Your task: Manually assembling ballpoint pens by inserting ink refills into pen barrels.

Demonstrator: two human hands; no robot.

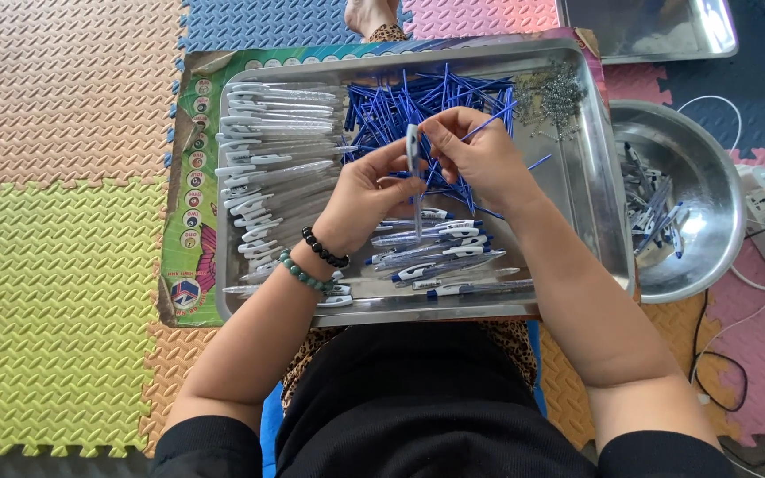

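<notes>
Hands meet over the middle of the steel tray (577, 190) in the head view, the only one we have. Our left hand (367, 190) is curled nearly closed, thumb and fingers pinching a clear pen barrel (415, 181) with a white clip end. Our right hand (480, 155) is also mostly closed, its fingertips pinching a thin blue refill (491, 121) close to the barrel's top.

The barrel stands nearly straight up the frame, long axis running from 6 to 12 o'clock, white clip end at 12 and the clear tip down toward 6, just above the finished pens (440, 257). The refill slants from the fingertips out toward 2 o'clock, so the two axes are not yet in line.

To do this well, we judge the refill should be swung until it lies along the barrel's axis before any push, with the pinch kept close to the entering end so the thin tube does not bow. The left grip should stay steady and low on the barrel, leaving the opening free.

Around the hands: empty barrels (276, 142) lie at 9 o'clock, the loose blue refill pile (400, 102) at 12, small metal springs (552, 93) at 1, and a round steel bowl (710, 212) holding more parts sits outside the tray at 3.
</notes>
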